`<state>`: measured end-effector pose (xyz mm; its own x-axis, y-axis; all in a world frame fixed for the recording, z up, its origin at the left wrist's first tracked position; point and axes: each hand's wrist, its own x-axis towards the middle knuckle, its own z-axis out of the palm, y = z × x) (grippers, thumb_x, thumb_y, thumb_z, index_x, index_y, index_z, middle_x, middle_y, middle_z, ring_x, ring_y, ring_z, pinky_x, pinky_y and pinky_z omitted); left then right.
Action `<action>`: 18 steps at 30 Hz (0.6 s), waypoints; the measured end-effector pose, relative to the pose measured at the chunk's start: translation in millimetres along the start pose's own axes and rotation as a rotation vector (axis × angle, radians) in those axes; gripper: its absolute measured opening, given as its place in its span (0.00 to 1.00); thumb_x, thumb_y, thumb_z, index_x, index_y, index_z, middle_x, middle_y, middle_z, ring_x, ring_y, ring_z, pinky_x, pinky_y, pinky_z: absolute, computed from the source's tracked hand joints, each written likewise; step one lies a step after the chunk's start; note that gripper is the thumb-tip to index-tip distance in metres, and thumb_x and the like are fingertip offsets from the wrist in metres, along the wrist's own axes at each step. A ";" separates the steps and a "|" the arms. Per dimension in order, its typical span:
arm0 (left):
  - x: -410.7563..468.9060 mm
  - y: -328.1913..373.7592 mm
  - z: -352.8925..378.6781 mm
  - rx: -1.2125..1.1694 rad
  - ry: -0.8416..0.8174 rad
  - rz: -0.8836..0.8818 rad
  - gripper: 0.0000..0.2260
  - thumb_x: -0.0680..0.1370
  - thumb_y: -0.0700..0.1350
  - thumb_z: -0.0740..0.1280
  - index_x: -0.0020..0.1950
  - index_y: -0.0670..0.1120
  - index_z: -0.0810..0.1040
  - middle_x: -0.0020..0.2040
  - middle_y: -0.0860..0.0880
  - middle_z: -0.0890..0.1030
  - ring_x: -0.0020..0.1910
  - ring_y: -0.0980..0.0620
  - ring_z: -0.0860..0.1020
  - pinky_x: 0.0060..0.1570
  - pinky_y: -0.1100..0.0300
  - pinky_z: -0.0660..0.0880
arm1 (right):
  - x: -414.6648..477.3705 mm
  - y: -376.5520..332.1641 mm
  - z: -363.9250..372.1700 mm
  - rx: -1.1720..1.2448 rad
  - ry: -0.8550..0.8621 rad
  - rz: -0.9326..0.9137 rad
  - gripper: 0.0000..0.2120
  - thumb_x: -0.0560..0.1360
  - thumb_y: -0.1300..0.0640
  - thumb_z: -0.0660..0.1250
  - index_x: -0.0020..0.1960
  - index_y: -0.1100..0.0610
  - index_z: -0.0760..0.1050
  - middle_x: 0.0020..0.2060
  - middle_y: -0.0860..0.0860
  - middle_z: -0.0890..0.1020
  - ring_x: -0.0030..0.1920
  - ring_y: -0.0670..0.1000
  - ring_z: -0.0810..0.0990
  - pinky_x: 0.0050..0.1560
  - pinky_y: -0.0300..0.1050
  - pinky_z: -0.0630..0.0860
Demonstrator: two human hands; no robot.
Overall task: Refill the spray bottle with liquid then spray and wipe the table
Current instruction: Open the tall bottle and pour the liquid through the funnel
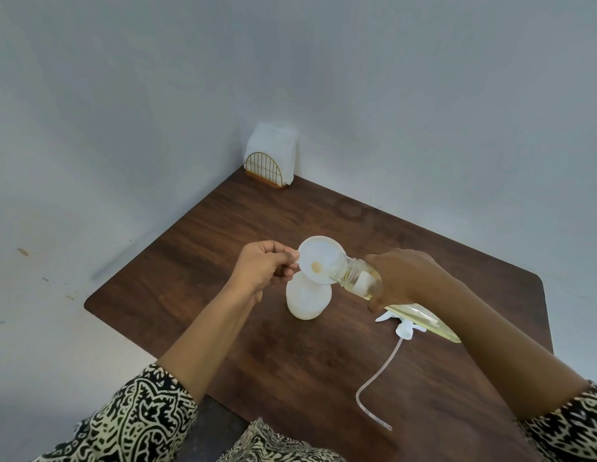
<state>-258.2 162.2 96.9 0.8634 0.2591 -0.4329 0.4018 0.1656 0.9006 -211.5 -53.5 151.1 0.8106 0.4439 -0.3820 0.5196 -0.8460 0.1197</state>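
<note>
A white translucent spray bottle (308,301) stands upright mid-table with a white funnel (318,263) set in its neck. My left hand (265,267) pinches the funnel's left rim. My right hand (402,278) grips a clear bottle of pale yellow liquid (357,275), tipped so its open mouth rests over the funnel's right edge. A little yellowish liquid shows at the funnel's hole. The spray head (401,326), with its long dip tube (377,378), lies on the table to the right of the spray bottle, partly under my right forearm.
The dark wooden table (223,235) sits in a corner between two pale walls. A gold wire holder with white napkins (272,161) stands at the far corner. The table's left edge drops to a pale floor.
</note>
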 end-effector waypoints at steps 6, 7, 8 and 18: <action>-0.5 0.1 -1.9 0.005 -0.003 0.005 0.01 0.74 0.35 0.70 0.44 0.38 0.81 0.30 0.46 0.82 0.25 0.56 0.76 0.33 0.62 0.79 | -1.7 -1.7 -2.9 -0.007 0.003 -0.010 0.25 0.62 0.40 0.72 0.54 0.50 0.72 0.44 0.45 0.79 0.44 0.50 0.77 0.41 0.43 0.71; -0.6 0.1 -2.2 0.007 -0.002 0.003 0.01 0.74 0.35 0.70 0.44 0.38 0.82 0.30 0.46 0.82 0.26 0.56 0.76 0.33 0.61 0.79 | -1.9 -1.9 -3.2 -0.007 0.002 -0.010 0.25 0.62 0.41 0.72 0.54 0.50 0.72 0.44 0.45 0.80 0.45 0.50 0.77 0.42 0.43 0.72; -0.5 -0.1 -2.6 0.008 0.000 0.002 0.01 0.74 0.35 0.70 0.44 0.38 0.82 0.31 0.46 0.82 0.26 0.56 0.76 0.33 0.61 0.79 | -1.9 -2.1 -3.4 -0.006 0.002 -0.011 0.25 0.62 0.41 0.72 0.54 0.50 0.72 0.44 0.45 0.80 0.45 0.50 0.77 0.42 0.43 0.73; -0.5 -0.8 -4.2 -0.002 -0.013 0.005 0.01 0.74 0.35 0.70 0.44 0.38 0.82 0.31 0.46 0.82 0.27 0.55 0.76 0.35 0.60 0.80 | -0.8 -3.6 -3.6 -0.007 0.001 -0.008 0.25 0.62 0.41 0.72 0.55 0.49 0.72 0.44 0.45 0.79 0.44 0.49 0.77 0.44 0.44 0.74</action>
<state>-260.2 165.9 96.3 0.8692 0.2474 -0.4281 0.3971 0.1663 0.9026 -212.9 -49.7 154.2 0.8065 0.4514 -0.3818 0.5283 -0.8402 0.1227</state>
